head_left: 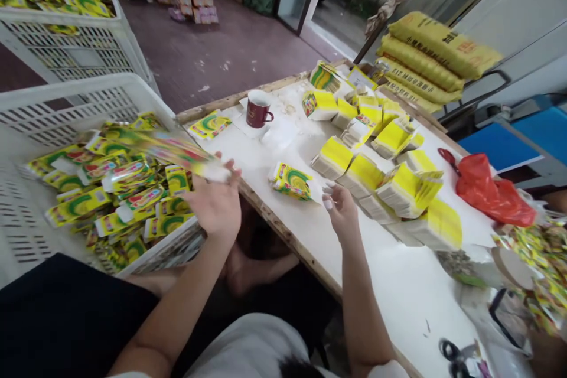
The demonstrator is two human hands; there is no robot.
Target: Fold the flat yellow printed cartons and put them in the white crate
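top (248, 336): white, short sleeves | forearms (358, 295): bare | fingers (332, 196): white-painted nails

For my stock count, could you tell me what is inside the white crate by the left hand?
The white crate holds a pile of yellow-green packets; the left hand touches a blurred packet above it. Anything beneath the pile is covered.

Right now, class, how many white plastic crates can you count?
2. The near crate lies beside the left hand, full of yellow-green packets; the far crate stands behind it, top left. Others may be out of frame.
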